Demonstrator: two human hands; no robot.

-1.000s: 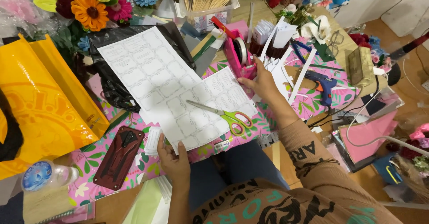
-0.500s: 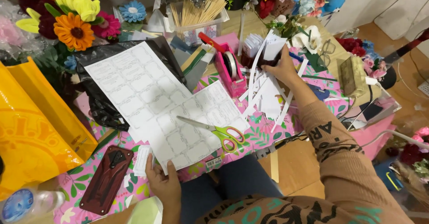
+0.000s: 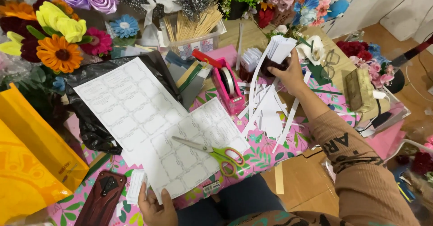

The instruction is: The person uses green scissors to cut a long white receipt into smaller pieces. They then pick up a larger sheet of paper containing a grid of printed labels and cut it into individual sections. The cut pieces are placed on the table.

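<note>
Right hand (image 3: pixel 292 75), seen from the head camera, is stretched far forward over the table, fingers closed around a dark cup (image 3: pixel 273 66) stuffed with a stack of white paper slips (image 3: pixel 280 49). Just below and to the left of that hand lies a loose scatter of cut paper strips (image 3: pixel 266 113), some running under the wrist. Further left of it stands a pink tape dispenser (image 3: pixel 229 86), and beyond the fingers sits a clear box of thin wooden sticks (image 3: pixel 191 27).

Left hand (image 3: pixel 155 205) is at the near edge, fingers spread narrowly and pressing flat on the bottom corner of a large white sheet of printed labels (image 3: pixel 135 118); it grips nothing that I can make out. Touching its outer side is a small white label piece (image 3: pixel 135 186), and further out a dark red phone case (image 3: pixel 100 199). Green-handled scissors (image 3: pixel 216 151) rest on the sheet, up and to the right of this hand, between both hands. Orange bag (image 3: pixel 31 163) lies well out to the left, with paper flowers (image 3: pixel 61 36) above it on the pink floral tablecloth (image 3: pixel 266 147).
</note>
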